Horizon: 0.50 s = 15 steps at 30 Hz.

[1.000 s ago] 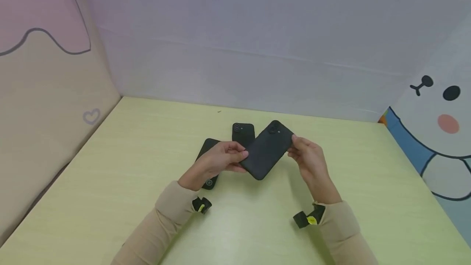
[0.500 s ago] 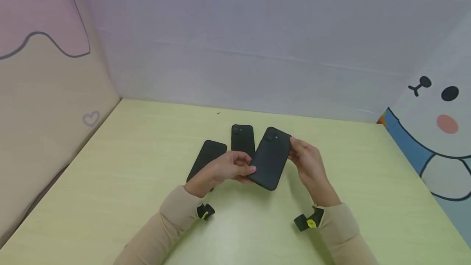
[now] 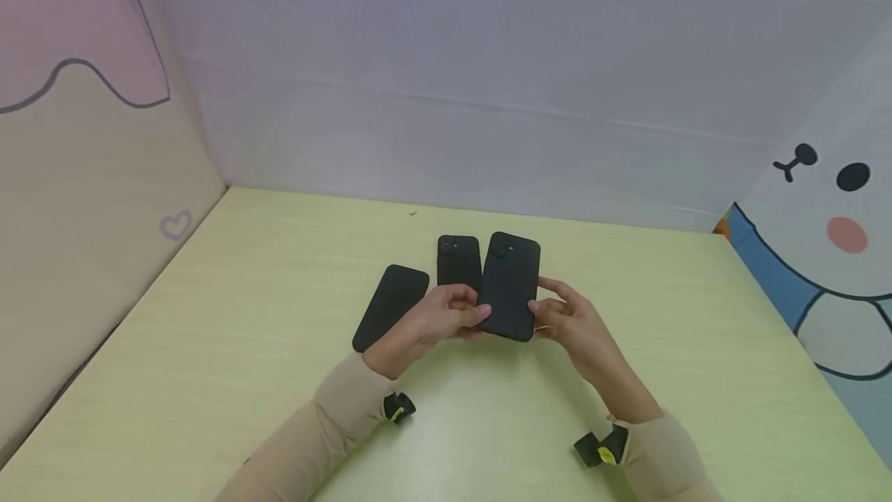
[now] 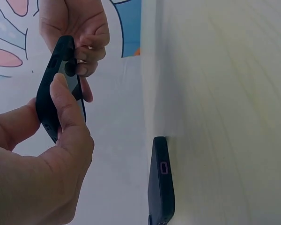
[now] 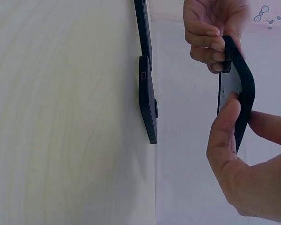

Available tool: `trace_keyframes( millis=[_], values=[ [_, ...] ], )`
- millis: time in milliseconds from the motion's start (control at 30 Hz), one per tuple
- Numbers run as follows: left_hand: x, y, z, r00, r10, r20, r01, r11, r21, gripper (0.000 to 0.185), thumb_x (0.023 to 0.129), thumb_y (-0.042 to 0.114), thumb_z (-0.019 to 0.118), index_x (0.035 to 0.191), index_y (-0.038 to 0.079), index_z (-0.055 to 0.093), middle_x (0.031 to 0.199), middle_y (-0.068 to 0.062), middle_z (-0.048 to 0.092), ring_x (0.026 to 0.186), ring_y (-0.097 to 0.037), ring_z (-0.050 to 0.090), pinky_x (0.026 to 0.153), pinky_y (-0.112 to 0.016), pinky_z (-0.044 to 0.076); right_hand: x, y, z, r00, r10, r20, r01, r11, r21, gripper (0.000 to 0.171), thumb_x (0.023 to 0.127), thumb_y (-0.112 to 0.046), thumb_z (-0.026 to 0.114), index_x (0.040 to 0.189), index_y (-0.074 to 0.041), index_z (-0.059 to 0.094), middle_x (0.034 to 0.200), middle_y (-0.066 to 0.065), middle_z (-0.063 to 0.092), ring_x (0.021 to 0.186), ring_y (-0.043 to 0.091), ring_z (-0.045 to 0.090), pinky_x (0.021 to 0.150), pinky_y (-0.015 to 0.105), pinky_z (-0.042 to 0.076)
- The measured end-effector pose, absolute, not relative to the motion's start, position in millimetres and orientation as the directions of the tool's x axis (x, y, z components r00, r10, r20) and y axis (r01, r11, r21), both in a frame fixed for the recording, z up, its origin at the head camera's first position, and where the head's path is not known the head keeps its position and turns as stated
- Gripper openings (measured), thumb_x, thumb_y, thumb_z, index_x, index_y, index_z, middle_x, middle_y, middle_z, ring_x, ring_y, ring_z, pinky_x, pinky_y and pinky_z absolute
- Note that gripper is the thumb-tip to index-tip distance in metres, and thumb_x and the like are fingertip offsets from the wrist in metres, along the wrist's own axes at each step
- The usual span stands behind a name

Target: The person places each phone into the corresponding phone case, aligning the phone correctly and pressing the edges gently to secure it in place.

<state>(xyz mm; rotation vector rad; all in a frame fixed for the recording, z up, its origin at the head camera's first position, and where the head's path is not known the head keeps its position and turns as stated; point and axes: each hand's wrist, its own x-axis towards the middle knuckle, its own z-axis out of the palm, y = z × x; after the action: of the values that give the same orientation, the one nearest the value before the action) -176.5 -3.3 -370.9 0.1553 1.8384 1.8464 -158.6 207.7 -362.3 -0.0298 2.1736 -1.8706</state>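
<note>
Both hands hold a black phone [image 3: 511, 285] above the table, its back with a camera ring turned up in the head view. My left hand [image 3: 442, 320] pinches its lower left edge, thumb on the back. On the lower right edge, my right hand [image 3: 574, 324] grips with thumb and fingers. The left wrist view shows the phone [image 4: 47, 101] side-on, with a paler face beyond its dark rim. A second black phone [image 3: 460, 258], cameras up, lies just behind the left hand. Farther left is a plain black phone [image 3: 390, 304], partly covered by that hand.
A pale yellow table [image 3: 293, 254] carries the phones. White sheeting [image 3: 488, 99] rises behind it, with printed panels at the left [image 3: 90, 177] and right [image 3: 836, 293]. A small dark speck [image 3: 413, 213] lies near the back edge.
The held phone has turned from a slant to nearly upright and shifted slightly left. My right hand has slid from its upper right corner down to the lower right edge.
</note>
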Motion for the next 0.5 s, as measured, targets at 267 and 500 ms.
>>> trace_keyframes(
  millis=[267,500],
  values=[
    [-174.8,0.9,-373.4,-0.863,0.433,-0.261,-0.252,0.078,0.964,0.018,0.088,0.008,0.059,0.1,-0.003,0.051,0.075,-0.002,0.056,0.07,-0.015,0.064,0.077,-0.033,0.054,-151.8,214.2,-366.6,-0.946,-0.289,-0.144,0.105,0.146,-0.984,0.062,0.088,-0.001,0.054,0.141,0.0,0.021,0.084,0.0,0.058,0.075,0.011,0.061,0.077,0.025,0.051],
    [-174.6,5.3,-378.0,-0.869,0.434,-0.239,-0.137,0.252,0.958,0.021,0.086,0.015,0.064,0.094,-0.004,0.059,0.073,-0.007,0.063,0.075,-0.027,0.067,0.072,-0.033,0.054,-146.2,218.9,-368.7,-0.951,-0.265,-0.161,0.109,0.2,-0.974,0.06,0.088,0.0,0.052,0.14,0.006,0.022,0.081,-0.001,0.058,0.073,0.008,0.06,0.075,0.024,0.051]
  ],
)
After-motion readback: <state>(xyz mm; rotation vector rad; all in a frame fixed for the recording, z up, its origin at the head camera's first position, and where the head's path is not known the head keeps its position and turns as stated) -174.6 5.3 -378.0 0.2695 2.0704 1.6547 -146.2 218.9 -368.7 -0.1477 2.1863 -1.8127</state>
